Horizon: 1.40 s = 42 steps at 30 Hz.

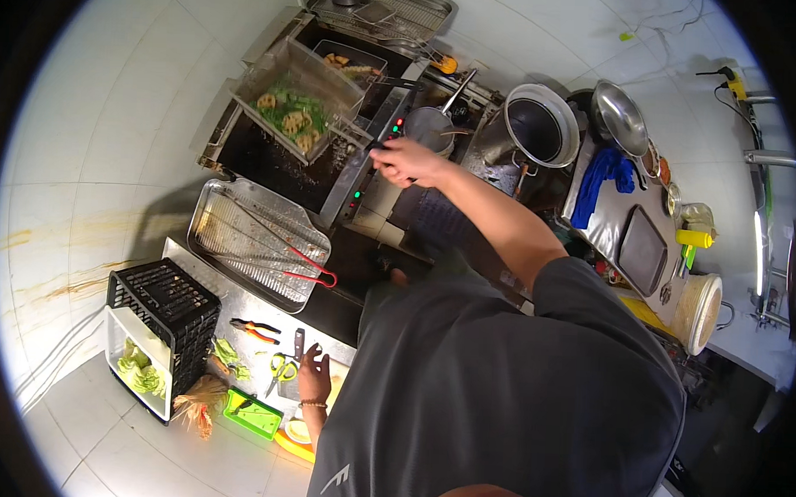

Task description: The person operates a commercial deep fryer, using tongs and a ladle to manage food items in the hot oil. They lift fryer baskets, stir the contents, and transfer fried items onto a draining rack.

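My right hand [407,163] grips the handle of a wire fry basket [249,99]. Green vegetables [320,114] and lotus root slices [297,121] lie in it. The basket is over the front vat of a deep fryer [263,168], whose dark oil shows below. A second fry basket [381,67] with fried pieces sits in the far vat. My left hand [316,374], with a beaded bracelet, is low at the left above the metal counter, fingers bent and apart, nothing seen in them. Close to it are a dark-handled knife [299,343] and green-handled scissors [283,368].
A metal tray [207,242] holds red-handled tongs [312,272]. Pliers [257,332], lettuce scraps [225,351], a green tray [254,414] and a black crate [198,320] stand nearby. Right of the fryer are a saucepan [425,124], a large pot [570,123] and a steel table [609,223].
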### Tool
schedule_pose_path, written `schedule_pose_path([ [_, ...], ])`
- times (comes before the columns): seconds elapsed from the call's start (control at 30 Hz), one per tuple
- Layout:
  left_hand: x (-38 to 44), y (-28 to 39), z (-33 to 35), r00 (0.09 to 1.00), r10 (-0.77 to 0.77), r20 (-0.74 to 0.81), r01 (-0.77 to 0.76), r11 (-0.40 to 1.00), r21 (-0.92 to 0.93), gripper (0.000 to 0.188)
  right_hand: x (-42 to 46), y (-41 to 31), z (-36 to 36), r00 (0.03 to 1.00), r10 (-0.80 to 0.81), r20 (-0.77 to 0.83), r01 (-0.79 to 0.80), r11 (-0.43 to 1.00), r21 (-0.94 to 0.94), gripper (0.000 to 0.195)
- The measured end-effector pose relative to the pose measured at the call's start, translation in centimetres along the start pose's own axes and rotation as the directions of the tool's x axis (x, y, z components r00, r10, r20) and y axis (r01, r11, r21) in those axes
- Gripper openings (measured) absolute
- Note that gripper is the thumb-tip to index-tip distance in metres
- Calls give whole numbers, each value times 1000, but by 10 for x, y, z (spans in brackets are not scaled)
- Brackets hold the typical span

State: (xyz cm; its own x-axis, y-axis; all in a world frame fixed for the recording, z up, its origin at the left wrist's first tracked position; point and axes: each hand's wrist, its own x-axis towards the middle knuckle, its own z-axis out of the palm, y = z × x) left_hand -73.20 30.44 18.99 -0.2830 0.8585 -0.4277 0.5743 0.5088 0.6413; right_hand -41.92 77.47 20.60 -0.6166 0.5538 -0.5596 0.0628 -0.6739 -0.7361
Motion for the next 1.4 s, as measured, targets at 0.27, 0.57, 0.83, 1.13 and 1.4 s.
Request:
schedule_pose_path([
  [0.27, 31, 37, 27, 981, 155, 116, -172, 973, 156, 44, -220, -64, -109, 935, -163, -315, 102, 974, -203, 31],
  [0.57, 50, 97, 75, 958, 115, 262, -118, 993, -4, 45, -372, -14, -275, 628, -578, -522, -496, 221, -840, 31],
  [0.83, 36, 129, 94, 937, 113, 330, -139, 989, 58, 48, -384, 43, -288, 580, -530, -619, -775, -125, -619, 18],
  [1.13, 33, 141, 105, 924, 81, 374, -139, 982, 129, 51, -371, 129, -265, 522, -544, -657, -833, -161, -529, 20],
  [1.4, 31, 158, 123, 900, 121, 419, -143, 989, 21, 53, -354, 122, -310, 652, 35, -758, -492, 780, -387, 56],
])
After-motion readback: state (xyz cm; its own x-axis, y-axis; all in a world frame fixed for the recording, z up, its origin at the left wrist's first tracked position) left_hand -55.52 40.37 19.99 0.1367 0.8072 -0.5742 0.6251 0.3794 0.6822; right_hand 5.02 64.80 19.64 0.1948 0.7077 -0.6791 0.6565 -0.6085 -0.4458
